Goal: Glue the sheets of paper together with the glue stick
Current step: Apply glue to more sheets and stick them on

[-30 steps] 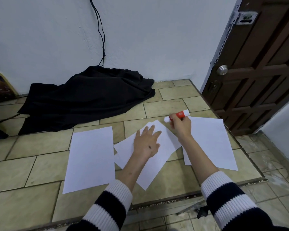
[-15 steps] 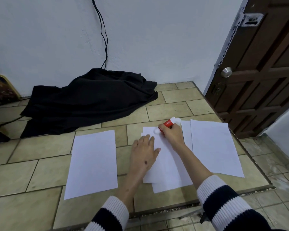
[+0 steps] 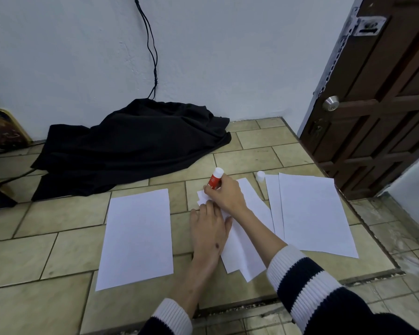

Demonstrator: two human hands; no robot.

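Observation:
A red and white glue stick (image 3: 215,180) stands nearly upright in my right hand (image 3: 225,194), its lower end pressed at the top left corner of the middle sheets (image 3: 242,250). These overlapping white sheets lie under both hands. My left hand (image 3: 209,228) lies flat on their left edge, fingers spread. A single white sheet (image 3: 137,235) lies to the left on the tiled surface. Two overlapping sheets (image 3: 312,213) lie to the right. The glue stick's white cap (image 3: 260,176) stands on the tiles by the right sheets' top corner.
A crumpled black cloth (image 3: 131,143) lies against the white wall behind the papers, with a black cable (image 3: 153,52) hanging above it. A brown wooden door (image 3: 377,97) stands at the right. The tiled platform's front edge (image 3: 300,286) runs just below the papers.
My right hand has swung the glue stick from lying slanted to nearly upright and moved it left along the sheets' top edge. My left hand has stayed pressed on the sheets.

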